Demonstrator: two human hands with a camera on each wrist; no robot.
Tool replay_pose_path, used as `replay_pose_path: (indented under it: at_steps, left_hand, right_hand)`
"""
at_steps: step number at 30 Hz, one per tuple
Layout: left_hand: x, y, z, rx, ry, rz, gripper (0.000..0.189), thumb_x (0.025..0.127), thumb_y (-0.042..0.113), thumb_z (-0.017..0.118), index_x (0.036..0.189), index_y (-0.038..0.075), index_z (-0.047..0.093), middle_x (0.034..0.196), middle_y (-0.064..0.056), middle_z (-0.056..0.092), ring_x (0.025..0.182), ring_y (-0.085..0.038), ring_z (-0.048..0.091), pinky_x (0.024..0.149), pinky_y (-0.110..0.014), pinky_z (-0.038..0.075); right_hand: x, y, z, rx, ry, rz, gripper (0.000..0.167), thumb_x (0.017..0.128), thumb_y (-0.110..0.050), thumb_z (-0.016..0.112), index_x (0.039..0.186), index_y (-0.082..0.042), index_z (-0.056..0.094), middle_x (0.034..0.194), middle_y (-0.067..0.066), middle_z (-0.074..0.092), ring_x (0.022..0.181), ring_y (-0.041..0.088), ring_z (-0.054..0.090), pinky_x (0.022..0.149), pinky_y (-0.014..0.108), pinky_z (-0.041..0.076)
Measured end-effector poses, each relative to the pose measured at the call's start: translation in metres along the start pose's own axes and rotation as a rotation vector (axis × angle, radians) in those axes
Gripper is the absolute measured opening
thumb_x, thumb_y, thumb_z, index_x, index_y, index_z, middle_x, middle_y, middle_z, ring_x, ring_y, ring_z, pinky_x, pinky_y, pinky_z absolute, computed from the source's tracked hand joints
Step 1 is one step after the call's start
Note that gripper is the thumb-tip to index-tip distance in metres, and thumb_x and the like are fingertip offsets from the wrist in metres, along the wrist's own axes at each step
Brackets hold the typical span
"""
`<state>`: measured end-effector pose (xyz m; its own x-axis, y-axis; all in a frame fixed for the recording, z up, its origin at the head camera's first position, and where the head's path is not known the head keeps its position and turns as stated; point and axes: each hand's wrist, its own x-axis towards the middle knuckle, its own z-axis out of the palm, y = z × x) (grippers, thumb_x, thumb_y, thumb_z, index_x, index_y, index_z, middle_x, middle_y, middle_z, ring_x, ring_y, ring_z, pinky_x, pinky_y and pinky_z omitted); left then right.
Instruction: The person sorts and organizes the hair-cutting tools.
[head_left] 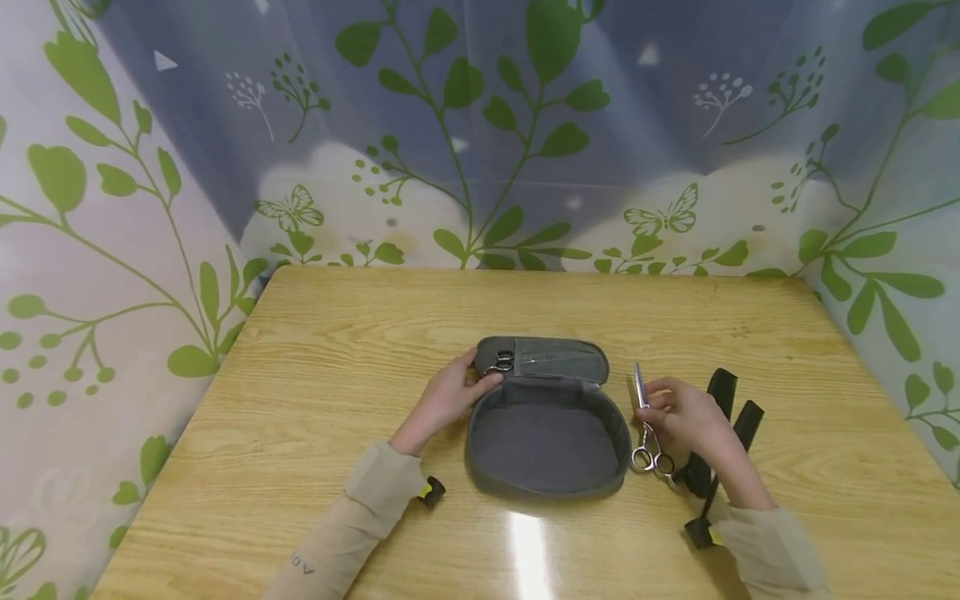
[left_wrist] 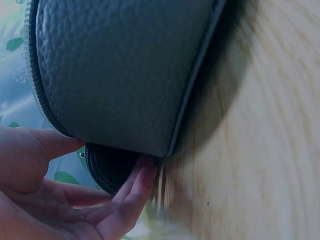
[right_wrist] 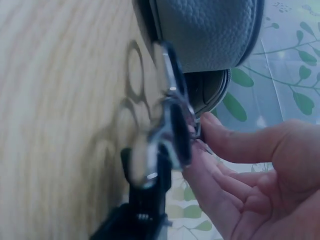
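Note:
A grey zippered case (head_left: 547,492) lies unfolded on the table, its lid (head_left: 562,358) laid back behind the deep bottom part. In a pocket of the lid sits a pair of scissors (head_left: 504,361), finger rings showing. My left hand (head_left: 444,398) grips the case at its left rear, by the hinge, thumb on top and fingers round the lid's edge. To the right of the case, my right hand (head_left: 686,410) pinches a second pair of silver scissors (head_left: 645,433) between thumb and fingers. Its blades point away from me and its finger rings hang toward me.
Two long black tools (head_left: 722,392), which look like combs, lie beside and partly under the right forearm. The wooden table (head_left: 337,333) ends at a leaf-patterned curtain (head_left: 465,167) at the back and sides. Black camera mounts (head_left: 431,492) stick out from both wrists.

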<state>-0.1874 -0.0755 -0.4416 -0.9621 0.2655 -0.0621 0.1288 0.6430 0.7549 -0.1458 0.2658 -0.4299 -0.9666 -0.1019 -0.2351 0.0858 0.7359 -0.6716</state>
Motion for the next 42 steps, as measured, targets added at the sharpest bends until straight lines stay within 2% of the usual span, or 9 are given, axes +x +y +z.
replay_pose_path:
  at_steps: [5, 8, 15, 20, 24, 28, 35, 38, 42]
  left_hand:
    - [0.0, 0.0, 0.001, -0.022, 0.023, 0.018, 0.063, 0.101, 0.031, 0.065, 0.146, -0.009, 0.046, 0.115, -0.025, 0.062, 0.094, -0.032, 0.059, 0.078, -0.042, 0.048]
    - [-0.002, 0.002, -0.001, -0.042, 0.052, -0.004, 0.064, 0.102, 0.033, 0.062, 0.149, -0.008, 0.043, 0.13, -0.029, 0.052, 0.107, -0.035, 0.059, 0.088, -0.047, 0.051]
    - [-0.006, 0.011, -0.012, -0.121, 0.206, 0.064, 0.054, 0.104, 0.031, 0.06, 0.147, 0.001, 0.05, 0.149, -0.027, 0.041, 0.129, -0.043, 0.05, 0.105, -0.054, 0.046]
    - [-0.014, 0.027, -0.012, -0.293, 0.233, 0.16, 0.045, 0.105, 0.025, 0.058, 0.145, 0.004, 0.052, 0.149, -0.021, 0.042, 0.136, -0.037, 0.047, 0.107, -0.049, 0.047]
    - [-0.022, 0.041, -0.008, -0.418, 0.15, 0.199, 0.044, 0.106, 0.021, 0.055, 0.146, 0.003, 0.05, 0.147, -0.022, 0.046, 0.13, -0.036, 0.054, 0.104, -0.047, 0.05]
    - [-0.027, 0.051, -0.002, -0.541, -0.02, 0.192, 0.044, 0.108, 0.017, 0.051, 0.147, -0.003, 0.045, 0.144, -0.027, 0.05, 0.123, -0.037, 0.061, 0.099, -0.041, 0.054]
    - [-0.025, 0.052, 0.009, -0.813, -0.328, 0.051, 0.05, 0.112, 0.026, 0.039, 0.149, -0.008, 0.038, 0.139, -0.032, 0.054, 0.119, -0.04, 0.064, 0.098, -0.039, 0.054]
    - [-0.025, 0.051, 0.011, -0.876, -0.365, -0.002, 0.054, 0.112, 0.035, 0.036, 0.147, -0.006, 0.041, 0.136, -0.029, 0.058, 0.117, -0.037, 0.066, 0.098, -0.039, 0.055]
    - [-0.025, 0.052, 0.01, -0.949, -0.306, 0.002, 0.056, 0.111, 0.041, 0.035, 0.142, -0.004, 0.048, 0.129, -0.028, 0.064, 0.112, -0.031, 0.069, 0.095, -0.037, 0.056]
  right_hand:
    - [0.001, 0.003, -0.008, 0.103, 0.041, 0.038, 0.053, 0.098, -0.018, 0.07, 0.137, 0.009, 0.049, 0.109, 0.023, 0.071, 0.077, 0.017, 0.071, 0.072, 0.038, 0.057]
    - [0.001, 0.004, -0.013, 0.231, 0.089, 0.04, 0.056, 0.1, -0.016, 0.067, 0.143, 0.011, 0.042, 0.113, 0.025, 0.069, 0.076, 0.013, 0.071, 0.07, 0.035, 0.06]
    - [0.001, -0.007, -0.027, 0.478, 0.225, -0.019, 0.063, 0.102, -0.012, 0.063, 0.149, 0.013, 0.03, 0.089, -0.013, 0.066, 0.073, 0.0, 0.068, 0.07, 0.026, 0.061]
    - [-0.001, -0.024, -0.027, 0.714, 0.261, -0.109, 0.056, 0.099, -0.007, 0.065, 0.144, 0.012, 0.036, 0.085, -0.012, 0.069, 0.073, 0.004, 0.071, 0.068, 0.026, 0.061]
    - [-0.003, -0.038, -0.016, 0.86, 0.208, -0.166, 0.04, 0.098, -0.007, 0.067, 0.132, 0.001, 0.047, 0.091, -0.007, 0.072, 0.079, 0.008, 0.073, 0.072, 0.027, 0.061]
    - [-0.003, -0.052, -0.002, 0.905, 0.156, -0.18, 0.032, 0.099, -0.011, 0.066, 0.125, -0.003, 0.05, 0.1, -0.005, 0.071, 0.088, 0.009, 0.072, 0.078, 0.027, 0.06]
    - [0.005, -0.084, 0.02, 0.965, 0.14, -0.19, 0.027, 0.103, -0.013, 0.061, 0.119, 0.003, 0.046, 0.104, -0.002, 0.065, 0.093, 0.009, 0.069, 0.082, 0.028, 0.06]
    - [0.009, -0.092, 0.028, 1.012, 0.126, -0.18, 0.026, 0.103, -0.012, 0.06, 0.119, 0.002, 0.046, 0.102, -0.001, 0.066, 0.095, 0.009, 0.068, 0.083, 0.029, 0.06]
    - [0.012, -0.096, 0.035, 1.073, 0.103, -0.155, 0.023, 0.103, -0.01, 0.059, 0.119, 0.0, 0.045, 0.1, -0.001, 0.067, 0.095, 0.008, 0.068, 0.085, 0.029, 0.059]
